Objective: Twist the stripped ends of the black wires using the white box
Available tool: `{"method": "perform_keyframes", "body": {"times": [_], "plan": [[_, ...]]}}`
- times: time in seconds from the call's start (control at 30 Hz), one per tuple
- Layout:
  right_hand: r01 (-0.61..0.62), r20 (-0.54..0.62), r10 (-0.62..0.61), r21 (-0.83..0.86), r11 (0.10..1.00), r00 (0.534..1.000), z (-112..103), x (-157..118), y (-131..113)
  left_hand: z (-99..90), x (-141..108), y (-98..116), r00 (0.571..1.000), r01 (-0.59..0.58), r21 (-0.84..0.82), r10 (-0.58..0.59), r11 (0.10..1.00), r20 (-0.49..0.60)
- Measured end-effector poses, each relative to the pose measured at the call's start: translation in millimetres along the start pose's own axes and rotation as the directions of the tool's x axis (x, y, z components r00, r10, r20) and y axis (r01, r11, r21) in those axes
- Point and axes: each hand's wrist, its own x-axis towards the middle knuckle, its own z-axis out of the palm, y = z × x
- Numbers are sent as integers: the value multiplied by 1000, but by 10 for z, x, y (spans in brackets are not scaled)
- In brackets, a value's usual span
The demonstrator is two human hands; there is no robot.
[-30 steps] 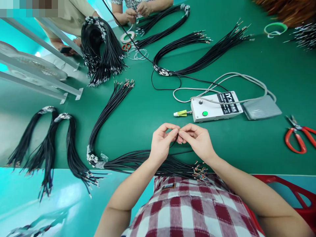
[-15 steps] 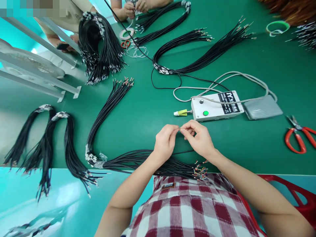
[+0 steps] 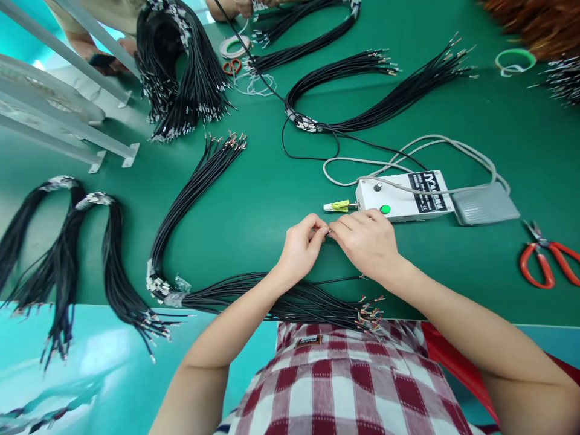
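Note:
My left hand (image 3: 302, 246) is closed in a pinch above the green table. Between its fingertips shows a tiny piece that looks like a thin wire end (image 3: 328, 231). My right hand (image 3: 369, 243) has its back turned up, and its closed fingertips meet the same piece; its other fingers are mostly hidden. Beneath my forearms lies a bundle of black cables (image 3: 240, 289) with coloured wire ends (image 3: 369, 314) at the right. One cable (image 3: 338, 280) lies apart from the bundle, under my hands. Just beyond my right hand stands a white box (image 3: 399, 196) with a green button and a yellow-and-white tip.
A grey foot pedal (image 3: 484, 202) and red-handled pliers (image 3: 546, 257) lie to the right. More black cable bundles (image 3: 344, 115) are at the back and left (image 3: 113, 254). Metal bars (image 3: 86, 133) stand at the left. Co-workers' hands (image 3: 124, 57) show at the far side.
My right hand has rolled over so its back faces up, and its fingers have closed in. My left hand stays pinched in nearly the same place. The view has shifted slightly.

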Motion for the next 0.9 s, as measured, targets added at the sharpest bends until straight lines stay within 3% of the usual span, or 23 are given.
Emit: {"method": "perform_keyframes", "body": {"times": [0.17,0.33,0.47,0.6,0.9], "plan": [[68,67,-67,-16,998,996,63,79,55,-32,38,-32,985,-164,205,171,965,-13],[-10,35,12,-57,998,999,92,134,227,-96,162,-131,996,-34,61,39,998,-82],[16,109,-3,-121,992,994,144,200,346,-151,295,-185,995,33,-53,-38,998,-89],[51,178,-17,-187,981,984,203,249,379,-151,400,-207,996,49,-84,-56,995,-76],[-31,138,42,-79,996,990,281,402,427,-105,516,-288,996,67,-61,-71,996,-60]]}}
